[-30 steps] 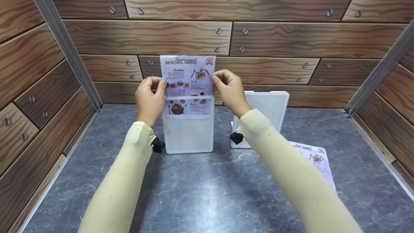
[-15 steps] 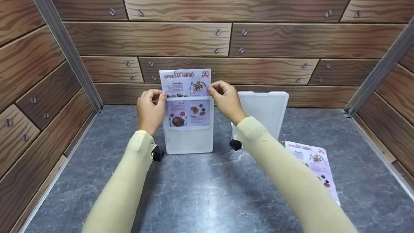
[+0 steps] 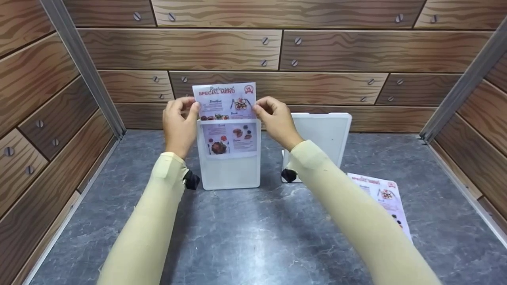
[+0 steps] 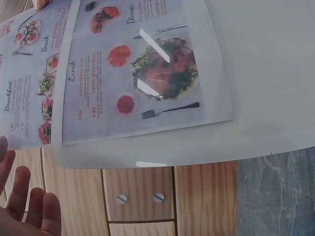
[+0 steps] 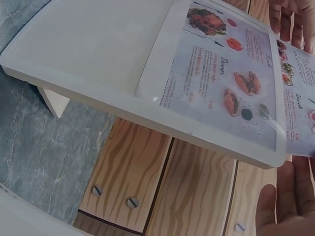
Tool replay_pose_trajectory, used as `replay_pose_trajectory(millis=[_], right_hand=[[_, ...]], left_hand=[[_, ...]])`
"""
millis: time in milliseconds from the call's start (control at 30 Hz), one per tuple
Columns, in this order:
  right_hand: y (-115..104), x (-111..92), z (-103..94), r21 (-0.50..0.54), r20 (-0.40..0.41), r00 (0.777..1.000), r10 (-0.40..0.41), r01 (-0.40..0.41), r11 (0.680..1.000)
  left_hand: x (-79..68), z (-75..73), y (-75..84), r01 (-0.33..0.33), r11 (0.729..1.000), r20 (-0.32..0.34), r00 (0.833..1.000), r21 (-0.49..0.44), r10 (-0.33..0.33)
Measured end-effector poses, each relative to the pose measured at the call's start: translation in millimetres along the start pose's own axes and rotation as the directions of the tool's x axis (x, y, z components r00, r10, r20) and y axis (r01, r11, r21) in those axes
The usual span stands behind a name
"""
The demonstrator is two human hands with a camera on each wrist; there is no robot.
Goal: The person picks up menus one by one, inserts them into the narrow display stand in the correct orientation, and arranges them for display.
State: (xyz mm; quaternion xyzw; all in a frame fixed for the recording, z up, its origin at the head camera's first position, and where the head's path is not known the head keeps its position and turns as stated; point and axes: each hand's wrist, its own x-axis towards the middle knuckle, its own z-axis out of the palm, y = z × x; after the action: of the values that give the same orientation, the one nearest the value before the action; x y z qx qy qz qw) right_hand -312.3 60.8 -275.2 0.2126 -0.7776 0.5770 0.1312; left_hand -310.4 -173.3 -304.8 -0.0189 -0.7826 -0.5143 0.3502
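Observation:
A printed menu sheet stands partly inside a white upright sign holder, its lower half behind the clear front and its upper half sticking out above the top edge. My left hand is at the sheet's left edge, thumb and forefinger pinching it just above the holder. On the opposite edge my right hand pinches the sheet between thumb and forefinger. In the left wrist view the other left fingers hang off the sheet. The right wrist view shows the menu's bottom part under the clear front.
A second white holder stands to the right, partly behind the right forearm. Another menu sheet lies on the grey marbled table, partly covered by that arm. Wood-patterned walls enclose the back and sides.
The menu has slid down into the holder, mostly in the first half second. Since then, my left hand has shifted up along the sheet's edge and the right hand slightly up.

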Motion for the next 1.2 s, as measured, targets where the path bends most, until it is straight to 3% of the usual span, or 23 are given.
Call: replay_pose_trajectory(millis=[133, 400, 667, 967, 1200], right_hand=[[2.1, -1.4, 0.0, -0.018, 0.012, 1.000, 0.008, -0.008, 1.000], [48.4, 8.5, 5.6, -0.065, -0.012, 1.000, 0.021, -0.021, 0.998], [48.0, 7.9, 5.7, -0.062, -0.025, 0.999, 0.026, -0.028, 0.998], [39.3, 12.1, 2.3, -0.026, -0.055, 0.998, 0.008, -0.010, 1.000], [46.9, 7.6, 5.3, -0.067, -0.026, 1.000, 0.012, -0.014, 0.998]], left_hand=[[-2.9, 1.1, -2.0, 0.002, 0.999, 0.014, 1.000, 0.052, -0.003], [-10.2, 3.5, -12.2, 0.022, 0.996, 0.042, 0.999, 0.087, -0.025], [-12.9, 5.7, -13.1, 0.035, 0.994, 0.073, 0.996, 0.106, -0.043], [-7.0, 4.4, -2.4, -0.027, 0.996, 0.056, 0.998, 0.081, 0.023], [-10.4, 4.6, -9.2, -0.017, 0.995, 0.053, 0.999, 0.098, 0.012]])
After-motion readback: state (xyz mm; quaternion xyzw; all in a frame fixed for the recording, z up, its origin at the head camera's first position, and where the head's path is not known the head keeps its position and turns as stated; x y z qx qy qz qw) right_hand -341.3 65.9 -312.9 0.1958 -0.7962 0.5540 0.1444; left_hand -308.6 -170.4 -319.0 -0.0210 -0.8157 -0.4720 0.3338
